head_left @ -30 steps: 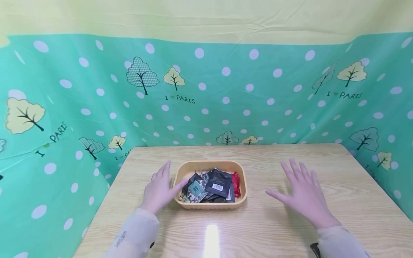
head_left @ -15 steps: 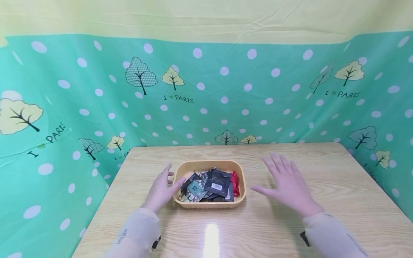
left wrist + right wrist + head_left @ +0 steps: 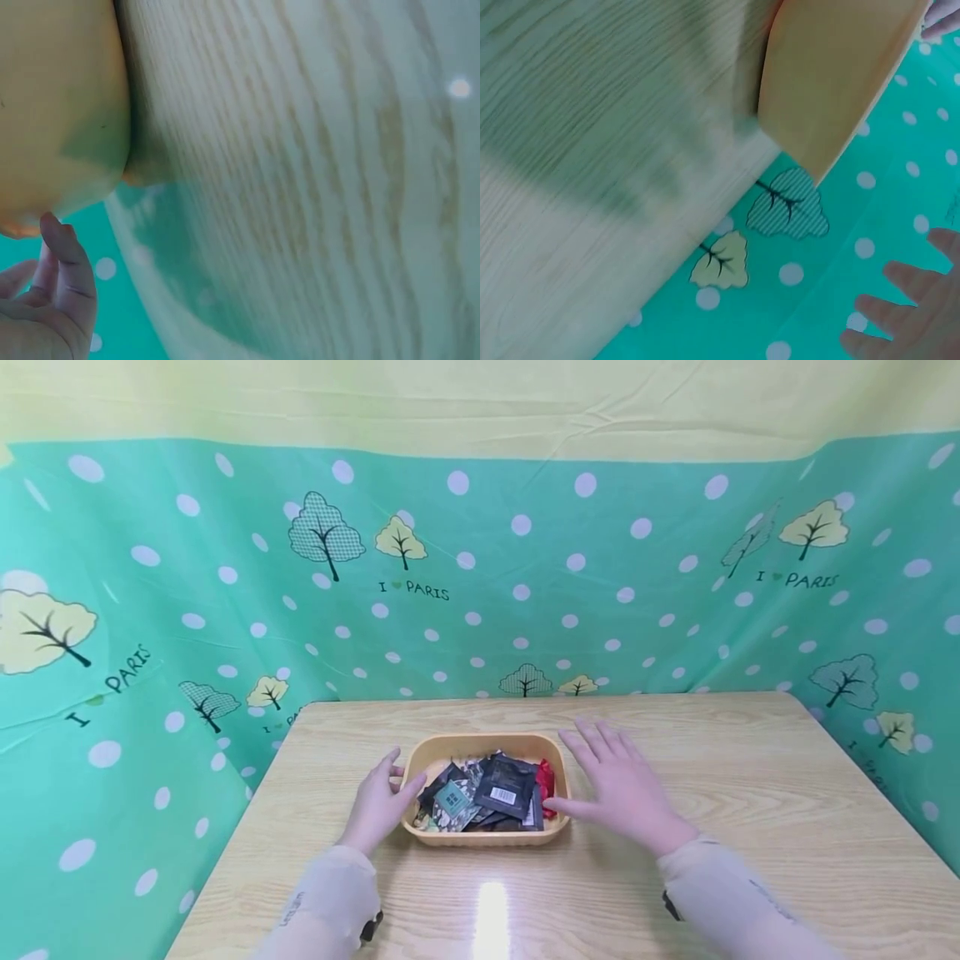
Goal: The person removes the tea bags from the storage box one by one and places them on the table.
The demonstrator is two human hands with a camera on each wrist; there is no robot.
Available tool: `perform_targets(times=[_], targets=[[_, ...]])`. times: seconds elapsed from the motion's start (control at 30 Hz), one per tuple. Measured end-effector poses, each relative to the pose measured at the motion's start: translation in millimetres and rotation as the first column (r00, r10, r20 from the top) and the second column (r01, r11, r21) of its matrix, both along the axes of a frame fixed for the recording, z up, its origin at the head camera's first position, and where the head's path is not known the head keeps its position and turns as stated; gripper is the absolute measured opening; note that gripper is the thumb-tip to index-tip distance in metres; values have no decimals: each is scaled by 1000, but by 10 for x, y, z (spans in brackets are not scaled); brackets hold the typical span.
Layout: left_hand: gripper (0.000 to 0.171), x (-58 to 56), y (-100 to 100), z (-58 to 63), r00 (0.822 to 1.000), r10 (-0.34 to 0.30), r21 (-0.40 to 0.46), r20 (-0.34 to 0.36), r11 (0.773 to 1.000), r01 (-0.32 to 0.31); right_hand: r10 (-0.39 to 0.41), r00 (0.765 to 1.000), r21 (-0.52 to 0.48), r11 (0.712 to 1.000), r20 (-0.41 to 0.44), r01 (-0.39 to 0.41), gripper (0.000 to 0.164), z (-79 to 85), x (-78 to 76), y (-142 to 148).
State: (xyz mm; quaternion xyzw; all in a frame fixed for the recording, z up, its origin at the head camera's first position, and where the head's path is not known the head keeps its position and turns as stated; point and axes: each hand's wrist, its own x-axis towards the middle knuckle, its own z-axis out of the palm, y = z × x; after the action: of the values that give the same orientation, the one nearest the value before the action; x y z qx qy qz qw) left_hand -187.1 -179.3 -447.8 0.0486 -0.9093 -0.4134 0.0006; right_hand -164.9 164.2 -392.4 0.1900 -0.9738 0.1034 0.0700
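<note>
- Beside the left end of the basket (image 3: 487,839), we see the left hand (image 3: 377,803) with its fingers loosely bent and thumb apart, grasping nothing that we can make out; whether a fingertip touches the wall, we cannot tell.
- At the other end, the right hand (image 3: 626,792) is released, fingers spread, its thumb appearing over the right rim in the head view.
- Between the hands, the basket stands upright on the table (image 3: 735,768). We judge it to be thin, fairly stiff plastic, light to lift, with smooth sides that could slip.
- For a hold, we favour both short ends, thumbs over the rim, fingers against the outer walls.
- Inside, a black packet (image 3: 507,783), a green-labelled packet (image 3: 454,803) and a red packet (image 3: 545,778) lie among others in a loose heap. They look light and pliable, so we would pinch a free edge; glossy wrappers may slide.
- Beyond the table, a spotted curtain (image 3: 517,568) hangs.
</note>
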Motion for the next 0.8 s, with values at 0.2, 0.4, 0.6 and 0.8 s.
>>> perform_targets(times=[0.2,0.4,0.6,0.8], targets=[[71,8,5,-40,1000,12,16,-19,1000,-12,35,999,-23,999,13,-35,98,-74,-10,-167],[68,-13,11,-77,999,19,48,-29,999,-18,48,998,-52,998,31,-46,94,-125,-13,-312],[64,-12,-1,-108,1000,22,78,-9,997,-21,62,997,-66,996,42,-59,89,-188,-25,-420],[59,-4,14,-111,1000,26,101,-15,995,-25,87,995,-102,991,46,-81,87,-228,-43,-475]])
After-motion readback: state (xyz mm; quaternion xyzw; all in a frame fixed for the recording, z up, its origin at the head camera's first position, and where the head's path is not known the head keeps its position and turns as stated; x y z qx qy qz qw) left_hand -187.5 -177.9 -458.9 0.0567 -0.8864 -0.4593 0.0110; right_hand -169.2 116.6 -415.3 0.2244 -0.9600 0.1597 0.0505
